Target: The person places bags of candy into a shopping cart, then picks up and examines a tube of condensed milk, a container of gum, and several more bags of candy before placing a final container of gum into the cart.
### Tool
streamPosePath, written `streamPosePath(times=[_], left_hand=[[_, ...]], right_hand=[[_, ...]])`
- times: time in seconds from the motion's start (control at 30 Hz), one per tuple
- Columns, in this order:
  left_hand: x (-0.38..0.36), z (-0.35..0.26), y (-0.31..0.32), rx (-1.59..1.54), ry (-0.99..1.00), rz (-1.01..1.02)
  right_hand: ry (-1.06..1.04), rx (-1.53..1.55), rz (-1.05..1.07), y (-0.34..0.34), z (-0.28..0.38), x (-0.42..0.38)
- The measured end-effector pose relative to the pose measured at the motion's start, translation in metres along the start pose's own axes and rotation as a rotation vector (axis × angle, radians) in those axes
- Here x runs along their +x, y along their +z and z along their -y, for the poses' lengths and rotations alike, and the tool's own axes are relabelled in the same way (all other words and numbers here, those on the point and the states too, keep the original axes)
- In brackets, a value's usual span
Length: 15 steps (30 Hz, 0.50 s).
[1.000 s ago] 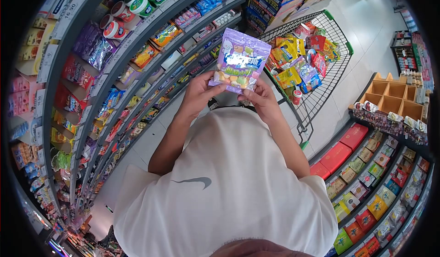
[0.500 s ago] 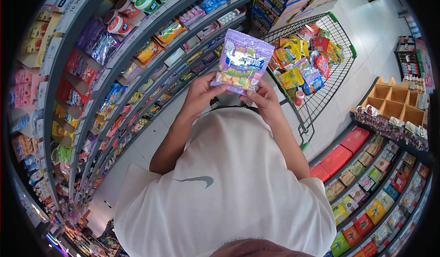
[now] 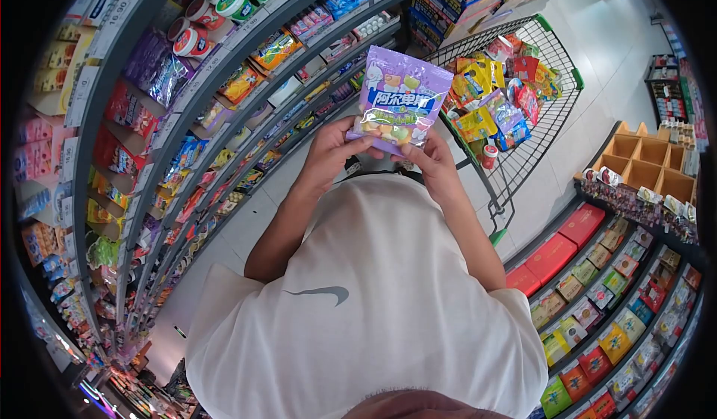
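Observation:
A purple bag of candy (image 3: 405,90) is held up in front of my chest, its printed face toward me and colourful sweets pictured near its bottom. My left hand (image 3: 337,149) pinches the lower left corner, thumb on the front. At the lower right, my right hand (image 3: 431,161) grips the bag in the same way, fingers behind it. Just beyond the bag stands a wire shopping cart (image 3: 541,137) with several bright snack packets (image 3: 478,79) and a small red-and-white tub (image 3: 489,156) inside.
Curved shelves (image 3: 142,157) full of packaged sweets and tubs (image 3: 235,4) run along my left. Stacked blue boxes (image 3: 437,8) stand behind the cart. On the right are a wooden divided display (image 3: 641,180), red boxes (image 3: 549,260) and more shelved packets (image 3: 597,297).
The candy bag has tilted slightly, so the glare has moved off and its large lettering now shows. Both hands keep their hold on it in nearly the same place.

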<state>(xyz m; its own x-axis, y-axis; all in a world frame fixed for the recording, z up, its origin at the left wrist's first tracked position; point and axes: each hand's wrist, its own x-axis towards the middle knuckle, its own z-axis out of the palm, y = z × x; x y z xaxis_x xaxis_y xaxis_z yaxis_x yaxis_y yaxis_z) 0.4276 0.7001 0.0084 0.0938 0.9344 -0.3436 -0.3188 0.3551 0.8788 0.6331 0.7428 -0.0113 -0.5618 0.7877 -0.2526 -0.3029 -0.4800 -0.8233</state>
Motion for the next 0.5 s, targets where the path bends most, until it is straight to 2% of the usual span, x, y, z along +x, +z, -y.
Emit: streamPosePath(times=[0.23,0.5], left_hand=[[0.001,0.0,0.009,0.033,0.014,0.025],[0.003,0.001,0.011,0.062,0.015,0.027]], right_hand=[[0.049,0.032,-0.133,-0.001,-0.007,-0.002],[0.029,0.113,-0.166,-0.008,-0.012,-0.002]])
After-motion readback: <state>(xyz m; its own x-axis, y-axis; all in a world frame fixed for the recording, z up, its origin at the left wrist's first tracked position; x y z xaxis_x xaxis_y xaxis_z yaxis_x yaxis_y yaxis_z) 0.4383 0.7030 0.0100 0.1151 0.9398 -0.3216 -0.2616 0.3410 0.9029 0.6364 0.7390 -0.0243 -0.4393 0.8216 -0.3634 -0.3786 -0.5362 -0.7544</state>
